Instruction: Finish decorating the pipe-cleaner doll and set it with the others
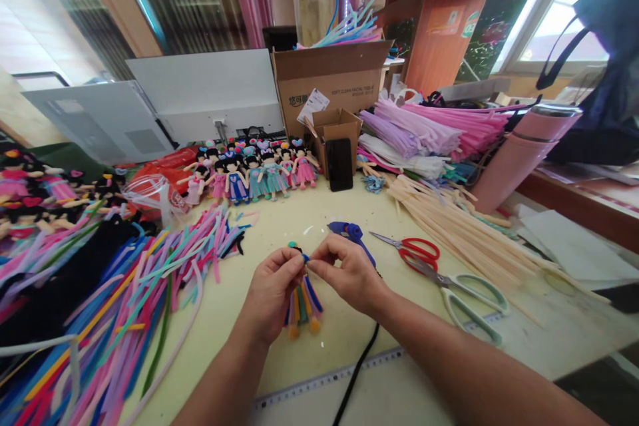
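Observation:
A small pipe-cleaner doll [303, 299] with a striped skirt of blue, yellow, green and pink stems hangs below my fingers over the middle of the table. My left hand [272, 286] pinches its upper part from the left. From the right, my right hand [348, 271] presses thumb and forefinger together at a small blue piece [306, 257] by the doll's top. The fingertips of both hands nearly meet there. Just behind my right hand lies a blue glue gun [347, 230], partly covered by that hand.
Red scissors [419, 251] and pale green scissors [474, 293] lie right, near beige stems [449, 226]. Coloured stems [150, 279] cover the left. Finished dolls [254, 173], a phone [339, 164] and a cardboard box [329, 80] stand behind. A ruler [344, 373] and black cable [357, 373] lie in front.

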Action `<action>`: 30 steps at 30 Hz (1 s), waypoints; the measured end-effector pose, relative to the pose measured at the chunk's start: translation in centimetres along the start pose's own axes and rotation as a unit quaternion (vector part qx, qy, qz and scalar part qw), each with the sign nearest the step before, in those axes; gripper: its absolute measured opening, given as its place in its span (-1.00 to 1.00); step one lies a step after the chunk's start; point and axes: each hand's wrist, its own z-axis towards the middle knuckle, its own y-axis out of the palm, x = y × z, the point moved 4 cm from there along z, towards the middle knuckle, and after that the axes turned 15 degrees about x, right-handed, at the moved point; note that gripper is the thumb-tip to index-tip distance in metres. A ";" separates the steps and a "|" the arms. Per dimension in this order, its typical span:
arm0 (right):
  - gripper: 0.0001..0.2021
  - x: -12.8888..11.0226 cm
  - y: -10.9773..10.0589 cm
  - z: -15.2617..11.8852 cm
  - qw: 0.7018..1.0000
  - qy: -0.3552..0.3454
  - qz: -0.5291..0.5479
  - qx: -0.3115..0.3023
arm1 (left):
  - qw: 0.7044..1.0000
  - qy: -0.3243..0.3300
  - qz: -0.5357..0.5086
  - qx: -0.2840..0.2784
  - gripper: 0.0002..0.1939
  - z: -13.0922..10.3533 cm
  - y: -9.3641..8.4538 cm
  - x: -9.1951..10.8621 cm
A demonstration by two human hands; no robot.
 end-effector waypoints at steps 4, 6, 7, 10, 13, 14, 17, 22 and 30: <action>-0.88 0.2 0.2 -0.1 1.000 0.022 0.004 0.006 | 1.000 -0.005 -0.029 0.009 -0.71 -0.2 0.1 -0.3; -0.88 0.3 0.1 0.0 0.999 0.030 0.007 0.010 | 1.000 0.001 -0.024 0.009 -0.71 -0.3 0.1 -0.4; -0.88 0.3 0.1 0.0 0.999 0.035 0.009 0.012 | 1.000 0.005 -0.015 0.006 -0.72 -0.2 0.0 -0.4; -0.89 0.2 -0.2 0.2 1.000 0.024 0.006 -0.006 | 0.998 0.042 0.051 -0.010 -0.76 0.0 -0.2 -0.1; -0.87 -0.2 -0.5 0.5 0.998 -0.031 -0.029 -0.046 | 0.983 0.101 0.150 -0.037 -0.82 0.1 -0.4 0.7; -0.86 -0.3 -0.6 0.5 0.996 -0.056 -0.044 -0.059 | 0.975 0.116 0.185 -0.051 -0.82 0.1 -0.4 1.0; -0.84 -0.7 -0.6 0.5 0.984 -0.129 -0.079 -0.099 | 0.942 0.151 0.287 -0.086 -0.83 -0.1 -0.2 1.6; -0.84 -1.0 -0.4 0.1 0.964 -0.198 -0.108 -0.142 | 0.895 0.220 0.374 -0.101 -0.88 -0.8 -0.2 2.3; -0.88 -0.9 -1.0 0.5 0.976 -0.168 -0.090 -0.105 | 0.886 0.273 0.365 -0.079 -0.88 -0.7 -0.3 2.7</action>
